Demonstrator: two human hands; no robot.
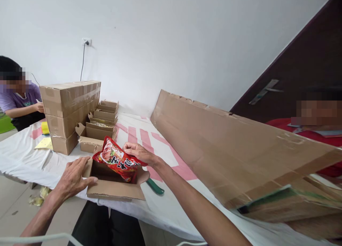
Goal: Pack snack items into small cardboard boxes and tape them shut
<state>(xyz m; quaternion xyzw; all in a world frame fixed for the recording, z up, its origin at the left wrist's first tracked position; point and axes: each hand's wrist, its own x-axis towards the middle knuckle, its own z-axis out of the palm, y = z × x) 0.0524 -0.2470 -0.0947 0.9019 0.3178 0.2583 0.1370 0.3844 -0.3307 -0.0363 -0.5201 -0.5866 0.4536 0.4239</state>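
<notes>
- Gripping the red snack packet [119,161] at its far upper edge with the right hand [139,152], fingers closed over it.
- Holding that packet tilted, lower end dipping into the open cardboard box [114,189] just beneath the grip.
- Resting the left hand [72,178] flat on the box's near-left wall and flap, fingers spread and pressing rather than clasping.
- Lying just right of the box, partly hidden under its flap: a green handle [155,187] on the white cloth [24,157].
- Standing beyond both hands: a row of open small boxes [103,117], then a stack of taped cartons [70,112].
- Leaning to the right of the gripping hand: a large cardboard sheet [235,149].
- Sitting at the far left: another person [18,100], hand against the cartons.
</notes>
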